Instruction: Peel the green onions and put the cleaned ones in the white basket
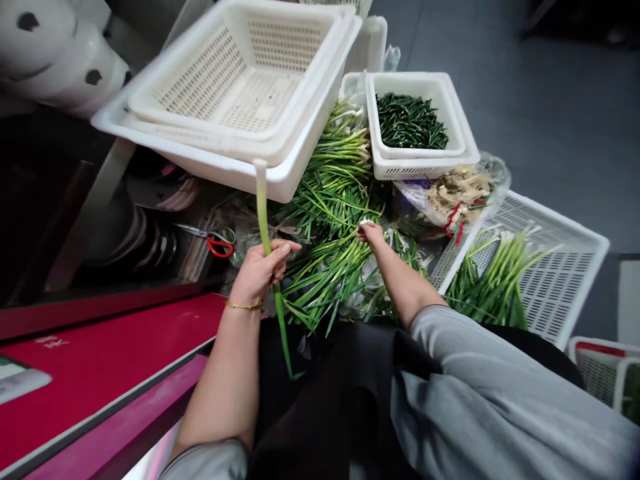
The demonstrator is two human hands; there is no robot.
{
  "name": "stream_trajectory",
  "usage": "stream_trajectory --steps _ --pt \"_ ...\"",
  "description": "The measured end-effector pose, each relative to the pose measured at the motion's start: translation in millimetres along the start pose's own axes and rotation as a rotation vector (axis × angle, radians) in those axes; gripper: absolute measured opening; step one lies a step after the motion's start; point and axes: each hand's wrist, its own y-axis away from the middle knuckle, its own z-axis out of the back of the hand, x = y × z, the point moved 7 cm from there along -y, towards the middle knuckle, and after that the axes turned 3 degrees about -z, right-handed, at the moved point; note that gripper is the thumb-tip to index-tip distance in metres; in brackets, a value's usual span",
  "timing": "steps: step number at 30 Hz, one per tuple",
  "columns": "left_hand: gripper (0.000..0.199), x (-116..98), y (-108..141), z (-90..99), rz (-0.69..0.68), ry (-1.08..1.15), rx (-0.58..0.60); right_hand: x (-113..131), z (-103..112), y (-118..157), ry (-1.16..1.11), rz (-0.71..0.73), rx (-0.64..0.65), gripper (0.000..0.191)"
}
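My left hand [263, 270] is closed around a single scallion [262, 203]. Its white end points up in front of the large basket's rim, and its green leaf hangs down past my wrist. My right hand [373, 233] reaches into a heap of scallions [330, 257], fingers pinched together. Something small and white shows at those fingertips, too small to make out. The heap's leaves spread between my two hands, and its white root ends [353, 123] lie at the far side.
Stacked white baskets [295, 170] stand at the back left. A smaller basket [450, 93] holds green chillies [410, 120], beside a plastic bag [460, 200]. More scallions [495, 280] lie in a right-hand basket [575, 267]. Red-handled scissors [220, 247] are left of my left hand.
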Motion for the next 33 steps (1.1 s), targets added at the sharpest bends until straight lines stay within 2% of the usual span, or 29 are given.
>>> stream_trajectory --steps 3,6,8,10,13,15,17,19,22,25,27,30,32,33 --pt "0.037 9.4 -0.6 -2.6 -0.032 -0.081 -0.025 24.3 36.4 51.9 -0.151 0.178 -0.090 0.016" --pt "0.042 14.0 1.4 -21.8 -0.112 -0.165 -0.002 62.8 80.1 136.1 -0.308 0.494 -0.016 0.024" --pt "0.044 14.1 7.0 -46.1 -0.164 -0.220 0.048 81.9 105.0 199.3 -0.313 0.643 0.019 0.032" --pt "0.045 12.8 17.2 -77.2 -0.209 -0.264 0.135 91.5 126.5 255.4 -0.330 0.735 -0.021 0.035" --pt "0.038 9.9 39.6 -118.6 -0.257 -0.274 0.257 88.9 150.1 310.4 -0.455 0.812 -0.092 0.033" --pt "0.034 6.7 56.1 -135.2 -0.289 -0.262 0.291 76.9 161.4 324.4 -0.565 0.808 -0.129 0.030" --pt "0.037 2.9 72.1 -145.4 -0.328 -0.268 0.319 60.2 169.5 326.9 -0.688 0.779 -0.176 0.029" --pt "0.039 -0.4 85.4 -151.0 -0.355 -0.300 0.326 45.6 168.1 326.2 -0.776 0.758 -0.190 0.031" --pt "0.034 -3.5 98.2 -155.9 -0.359 -0.351 0.314 37.4 136.8 328.7 -0.677 0.718 -0.053 0.038" --pt "0.033 -6.9 106.3 -161.1 -0.355 -0.394 0.366 33.3 89.8 340.1 -0.350 0.647 0.164 0.033" --pt "0.032 -9.6 110.1 -159.4 -0.346 -0.428 0.407 26.4 76.2 352.3 -0.199 0.631 0.230 0.028" --pt "0.029 -12.9 114.2 -145.9 -0.314 -0.482 0.460 11.9 89.2 376.7 -0.262 0.626 0.336 0.030" --pt "0.027 -15.5 114.5 -129.8 -0.297 -0.500 0.452 1.0 115.3 396.3 -0.436 0.615 0.419 0.031" --pt "0.027 -16.7 113.8 -120.9 -0.288 -0.503 0.434 -4.0 133.9 405.8 -0.531 0.623 0.417 0.030"
